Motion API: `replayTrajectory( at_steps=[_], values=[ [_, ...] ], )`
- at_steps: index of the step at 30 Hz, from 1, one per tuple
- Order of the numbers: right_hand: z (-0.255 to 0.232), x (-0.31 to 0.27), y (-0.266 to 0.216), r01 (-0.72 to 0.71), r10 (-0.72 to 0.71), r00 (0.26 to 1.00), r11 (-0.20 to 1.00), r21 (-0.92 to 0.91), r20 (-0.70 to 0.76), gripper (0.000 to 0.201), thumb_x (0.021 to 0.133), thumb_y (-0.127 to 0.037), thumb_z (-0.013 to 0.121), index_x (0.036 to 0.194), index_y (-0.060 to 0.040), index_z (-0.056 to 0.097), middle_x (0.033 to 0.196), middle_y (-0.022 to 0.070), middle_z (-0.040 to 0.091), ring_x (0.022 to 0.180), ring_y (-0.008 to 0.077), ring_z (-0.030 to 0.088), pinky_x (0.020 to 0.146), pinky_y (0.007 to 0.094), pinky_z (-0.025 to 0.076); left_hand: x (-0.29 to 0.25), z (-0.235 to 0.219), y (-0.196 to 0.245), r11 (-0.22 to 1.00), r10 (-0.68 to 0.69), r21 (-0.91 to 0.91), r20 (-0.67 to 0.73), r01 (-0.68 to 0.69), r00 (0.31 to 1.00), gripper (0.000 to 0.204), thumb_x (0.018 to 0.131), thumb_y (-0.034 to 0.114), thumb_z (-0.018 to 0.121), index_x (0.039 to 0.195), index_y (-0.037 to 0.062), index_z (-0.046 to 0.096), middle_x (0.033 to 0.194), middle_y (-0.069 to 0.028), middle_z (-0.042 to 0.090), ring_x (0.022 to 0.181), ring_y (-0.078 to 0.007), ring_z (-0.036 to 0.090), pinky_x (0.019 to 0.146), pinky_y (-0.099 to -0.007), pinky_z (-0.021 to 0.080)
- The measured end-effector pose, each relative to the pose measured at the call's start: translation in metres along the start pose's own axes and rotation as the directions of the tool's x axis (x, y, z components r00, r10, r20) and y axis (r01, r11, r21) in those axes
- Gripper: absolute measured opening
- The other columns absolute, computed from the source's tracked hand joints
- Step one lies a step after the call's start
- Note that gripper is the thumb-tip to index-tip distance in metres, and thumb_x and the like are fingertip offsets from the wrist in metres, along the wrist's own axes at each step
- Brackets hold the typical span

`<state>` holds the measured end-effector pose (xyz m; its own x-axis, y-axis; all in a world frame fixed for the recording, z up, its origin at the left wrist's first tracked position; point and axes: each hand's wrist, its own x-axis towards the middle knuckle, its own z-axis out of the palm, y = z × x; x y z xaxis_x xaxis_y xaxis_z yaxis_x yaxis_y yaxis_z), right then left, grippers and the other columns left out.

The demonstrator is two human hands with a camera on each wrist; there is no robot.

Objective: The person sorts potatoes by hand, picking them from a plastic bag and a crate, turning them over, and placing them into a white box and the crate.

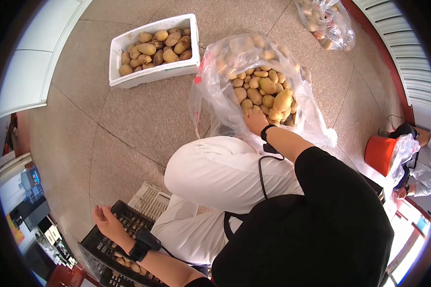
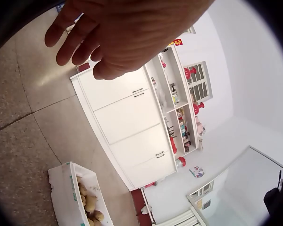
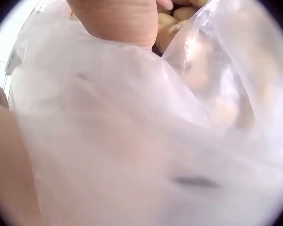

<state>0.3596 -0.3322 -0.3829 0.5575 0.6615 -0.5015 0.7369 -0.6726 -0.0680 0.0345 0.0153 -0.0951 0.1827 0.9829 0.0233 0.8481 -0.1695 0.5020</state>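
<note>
Two hands at work: the right hand (image 1: 256, 120) is down among the potatoes (image 1: 263, 93) inside the clear bag (image 1: 215, 91) on the floor, its fingers buried, so their grip cannot be told. Left hand (image 1: 106, 221) hovers over the black crate (image 1: 103, 248), fingers loose and spread, holding nothing. White box (image 1: 122, 45) of potatoes sits beyond.

Two plastic bags (image 1: 215, 91) of potatoes, one white box (image 1: 153, 71), two crates (image 1: 100, 248).
</note>
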Motion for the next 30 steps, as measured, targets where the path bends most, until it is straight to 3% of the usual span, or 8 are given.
replayTrajectory(
  at_steps=[1,7,9,13,17,20,25,30],
  values=[
    [-0.003,0.001,-0.004,0.077,-0.074,0.997,0.993,-0.085,0.038,0.024,0.081,-0.014,0.051,0.101,-0.0054,0.060,0.103,0.0136,0.057,0.101,0.0297,0.052,0.075,0.0394,0.048,0.000,0.000,0.001,1.000,-0.001,0.000,0.003,0.001,1.000,0.041,0.089,0.023,0.051,0.122,-0.0007,0.047,0.107,-0.0118,0.059,0.091,-0.0171,0.060,0.070,-0.0254,0.046],
    [0.032,0.021,-0.007,-0.059,0.059,0.998,0.998,-0.037,-0.023,0.019,0.080,-0.015,0.052,0.085,-0.0067,0.068,0.103,0.0137,0.058,0.103,0.0316,0.050,0.078,0.0401,0.046,0.000,0.000,0.001,1.000,0.015,-0.020,0.019,-0.015,1.000,0.040,0.090,0.024,0.051,0.121,-0.0002,0.048,0.109,-0.0119,0.059,0.093,-0.0174,0.060,0.071,-0.0254,0.046],
    [0.018,0.023,-0.006,0.001,0.011,0.973,0.999,-0.052,0.231,0.021,0.082,-0.016,0.051,0.090,-0.0060,0.067,0.104,0.0121,0.058,0.104,0.0308,0.051,0.077,0.0446,0.047,0.001,0.001,-0.002,1.000,0.021,-0.014,0.024,-0.021,0.999,0.039,0.090,0.024,0.051,0.121,0.0000,0.048,0.109,-0.0119,0.058,0.092,-0.0173,0.060,0.071,-0.0256,0.046],
    [0.033,0.015,-0.005,-0.145,0.147,0.974,0.989,-0.028,0.172,0.020,0.082,-0.018,0.050,0.095,-0.0110,0.064,0.101,0.0097,0.057,0.096,0.0268,0.055,0.073,0.0413,0.047,0.002,0.001,-0.002,1.000,0.015,0.008,0.031,-0.015,0.999,0.039,0.090,0.024,0.051,0.121,0.0001,0.048,0.109,-0.0119,0.058,0.092,-0.0170,0.060,0.071,-0.0256,0.046],
    [0.030,0.013,0.005,-0.051,0.054,0.963,0.999,-0.018,0.264,0.026,0.083,-0.024,0.052,0.106,-0.0149,0.060,0.108,0.0098,0.054,0.099,0.0273,0.054,0.074,0.0405,0.050,0.001,0.003,0.000,1.000,-0.004,-0.012,0.025,0.004,1.000,0.038,0.090,0.023,0.051,0.120,-0.0001,0.048,0.106,-0.0109,0.059,0.091,-0.0165,0.059,0.070,-0.0251,0.046],
    [0.039,0.012,0.012,0.093,-0.087,0.932,0.996,-0.001,0.353,0.028,0.085,-0.020,0.048,0.110,-0.0169,0.059,0.116,0.0098,0.051,0.106,0.0270,0.050,0.072,0.0487,0.050,0.001,0.003,-0.001,1.000,0.003,-0.014,0.040,-0.003,0.999,0.038,0.090,0.023,0.052,0.120,-0.0004,0.048,0.104,-0.0102,0.059,0.090,-0.0160,0.059,0.070,-0.0248,0.046],
    [0.036,0.003,0.026,0.216,-0.205,0.942,0.976,-0.012,0.266,0.029,0.082,-0.025,0.051,0.109,-0.0195,0.059,0.100,0.0103,0.058,0.095,0.0285,0.056,0.072,0.0402,0.050,0.002,0.004,-0.002,1.000,-0.004,-0.018,0.046,0.005,0.999,0.038,0.090,0.022,0.052,0.120,-0.0007,0.049,0.103,-0.0097,0.059,0.090,-0.0155,0.059,0.069,-0.0242,0.046],
    [0.025,-0.012,0.030,0.125,-0.152,0.952,0.985,0.116,0.265,0.026,0.081,-0.024,0.052,0.105,-0.0166,0.056,0.092,0.0115,0.060,0.086,0.0303,0.060,0.070,0.0410,0.049,0.001,0.004,-0.001,1.000,0.022,0.014,0.043,-0.022,0.999,0.038,0.090,0.022,0.051,0.120,-0.0010,0.049,0.104,-0.0103,0.059,0.091,-0.0157,0.059,0.071,-0.0241,0.046]
  ],
)
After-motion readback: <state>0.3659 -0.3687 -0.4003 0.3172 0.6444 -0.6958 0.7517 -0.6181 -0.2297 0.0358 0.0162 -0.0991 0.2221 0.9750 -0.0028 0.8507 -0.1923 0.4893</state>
